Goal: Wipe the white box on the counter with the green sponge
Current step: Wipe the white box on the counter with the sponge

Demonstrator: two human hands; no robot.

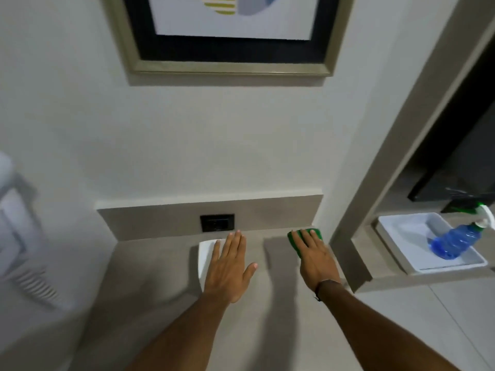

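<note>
A white box [205,254] lies on the beige counter [150,266] near the back wall. My left hand [229,266] rests flat on top of it with fingers spread, covering most of it. To the right, a green sponge [316,234] lies on the counter close to the backsplash. My right hand [313,261] lies flat over the sponge, fingers extended and not curled around it; only the sponge's far edge and left corner show.
A black wall socket [217,222] sits in the backsplash behind the box. A framed picture [227,36] hangs above. At right, a recessed shelf holds a white tray [401,250] with a blue bottle [455,241]. A partition post [348,263] stands right of the sponge.
</note>
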